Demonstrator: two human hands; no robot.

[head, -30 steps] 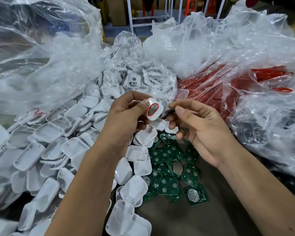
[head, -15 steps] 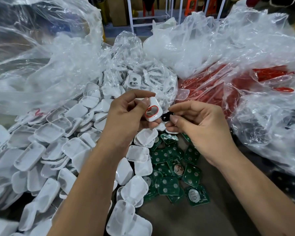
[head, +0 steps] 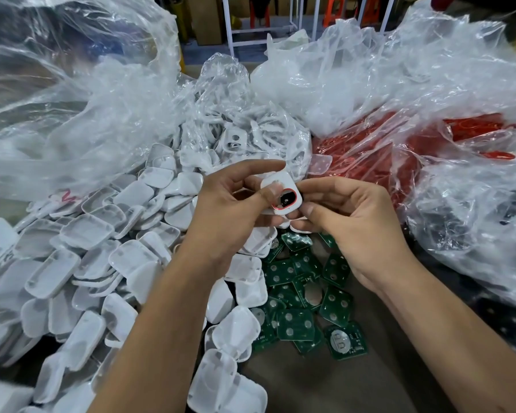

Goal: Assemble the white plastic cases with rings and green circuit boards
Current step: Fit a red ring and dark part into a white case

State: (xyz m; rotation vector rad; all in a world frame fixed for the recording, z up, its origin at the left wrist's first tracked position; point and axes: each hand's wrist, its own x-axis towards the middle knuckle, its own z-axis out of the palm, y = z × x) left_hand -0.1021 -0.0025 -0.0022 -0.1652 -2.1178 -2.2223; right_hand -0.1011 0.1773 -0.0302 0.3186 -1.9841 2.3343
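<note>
Leftmost, a heap of white cases (head: 81, 263) spreads over the surface (head: 355, 380) under a crumpled clear bag (head: 72, 93), most of them lying hollow side up. Just right of the heap, the left hand (head: 230, 210) is raised above it with its grip closed on one white case (head: 280, 192): the thumb lies across the case's face and the curled fingers sit behind it. A red ring (head: 292, 193) lines the oval opening in that case, and a small black piece (head: 286, 201) sits inside the ring. Next, the right hand (head: 355, 222) meets the case from the other side, its grip pinching the case's right edge between thumb and curled forefinger. Below both hands a loose pile of green boards (head: 304, 299) lies on the surface, touching the edge of the white heap. Further right, a clear bag of red parts (head: 399, 144) rests beside more crumpled plastic (head: 474, 219).
</note>
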